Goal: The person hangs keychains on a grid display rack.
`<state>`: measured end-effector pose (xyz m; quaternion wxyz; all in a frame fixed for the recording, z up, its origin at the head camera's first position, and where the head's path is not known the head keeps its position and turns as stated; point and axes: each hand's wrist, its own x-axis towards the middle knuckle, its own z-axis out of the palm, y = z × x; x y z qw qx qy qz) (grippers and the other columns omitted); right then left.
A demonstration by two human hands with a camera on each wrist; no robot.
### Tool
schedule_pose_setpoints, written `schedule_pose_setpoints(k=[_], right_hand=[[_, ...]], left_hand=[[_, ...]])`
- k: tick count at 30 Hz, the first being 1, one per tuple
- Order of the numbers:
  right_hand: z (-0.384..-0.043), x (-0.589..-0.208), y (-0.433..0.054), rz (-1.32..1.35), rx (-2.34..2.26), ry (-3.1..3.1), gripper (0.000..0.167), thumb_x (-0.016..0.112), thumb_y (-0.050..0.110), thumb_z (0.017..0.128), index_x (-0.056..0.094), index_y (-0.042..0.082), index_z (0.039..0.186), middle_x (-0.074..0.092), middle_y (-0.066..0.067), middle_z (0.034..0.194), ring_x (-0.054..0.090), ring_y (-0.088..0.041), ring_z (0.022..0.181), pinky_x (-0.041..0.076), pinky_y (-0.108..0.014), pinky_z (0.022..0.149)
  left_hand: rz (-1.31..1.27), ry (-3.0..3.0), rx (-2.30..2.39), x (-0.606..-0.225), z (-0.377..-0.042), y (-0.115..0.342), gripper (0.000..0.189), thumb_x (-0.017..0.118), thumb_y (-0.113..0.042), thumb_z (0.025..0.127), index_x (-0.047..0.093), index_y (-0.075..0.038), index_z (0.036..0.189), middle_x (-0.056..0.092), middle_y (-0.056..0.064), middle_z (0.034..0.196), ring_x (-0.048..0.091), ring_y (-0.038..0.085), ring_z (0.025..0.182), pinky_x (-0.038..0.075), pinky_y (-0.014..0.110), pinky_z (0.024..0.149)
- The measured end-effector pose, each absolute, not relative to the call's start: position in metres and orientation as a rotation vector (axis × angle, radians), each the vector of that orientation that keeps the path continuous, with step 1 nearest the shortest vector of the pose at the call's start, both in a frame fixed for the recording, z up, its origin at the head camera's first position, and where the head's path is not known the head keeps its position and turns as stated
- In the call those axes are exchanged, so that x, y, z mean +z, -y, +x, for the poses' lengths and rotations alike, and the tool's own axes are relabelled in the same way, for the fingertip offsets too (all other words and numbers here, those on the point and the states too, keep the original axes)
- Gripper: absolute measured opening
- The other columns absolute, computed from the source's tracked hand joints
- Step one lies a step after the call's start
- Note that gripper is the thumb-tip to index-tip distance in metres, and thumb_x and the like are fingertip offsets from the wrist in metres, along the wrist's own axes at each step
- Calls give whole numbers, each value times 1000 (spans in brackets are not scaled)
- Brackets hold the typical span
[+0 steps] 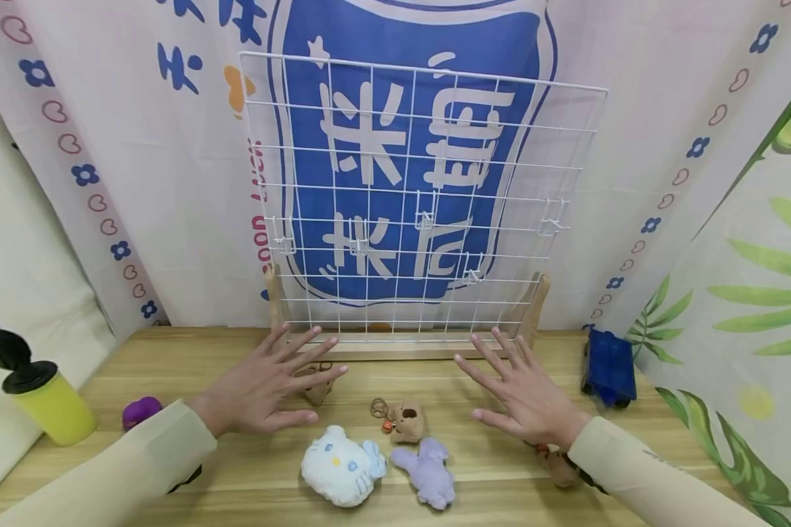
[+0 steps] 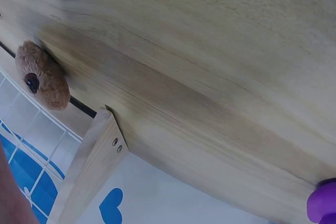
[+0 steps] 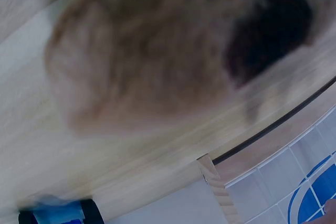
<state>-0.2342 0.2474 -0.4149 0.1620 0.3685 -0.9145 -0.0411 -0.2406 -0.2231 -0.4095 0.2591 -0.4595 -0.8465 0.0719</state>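
Both hands hover palm down over the wooden table, fingers spread and holding nothing. The left hand [image 1: 273, 388] partly covers a brown plush keychain [image 1: 318, 391], whose fuzzy body [image 2: 43, 75] also shows in the left wrist view. Near the right hand [image 1: 524, 395], another brown plush [image 1: 560, 468] lies partly hidden under the wrist; a brown plush [image 3: 157, 66] fills the right wrist view, blurred. Between the hands are a brown plush keychain [image 1: 408, 422] with a ring and orange bell, a white cat-head plush [image 1: 339, 468] with a blue bow, and a lavender plush [image 1: 428, 474].
Behind the hands, a white wire grid [image 1: 395, 172] stands in a wooden base [image 1: 402, 351], with several clear hooks [image 1: 425, 218] on it. A purple object [image 1: 141, 412] and a yellow cylinder [image 1: 56, 410] with a black top are at left, a blue toy cart [image 1: 608, 366] at right.
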Motion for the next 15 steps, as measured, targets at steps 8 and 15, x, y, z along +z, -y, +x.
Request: schedule_pose_setpoints(k=[8,15], right_hand=[[-230,-413,-246,1027,-108,2629,80,47,68,101,18,36,168,14,-13,177,5,-47,162,18,-76,121],[-228,-412,-243,1024,-89,2630,80,46,67,102,16,35,169,4,-7,179,5,-45,163,0,-67,128]], left_hand=[[-1245,2290,208,-410,-240,219,70,37,-73,101,39,-37,161,39,9,169,35,41,155,-8,58,131],[-1236,2285,188,-413,-239,218,70,35,-73,102,41,-36,161,40,9,168,39,41,153,-8,57,131]])
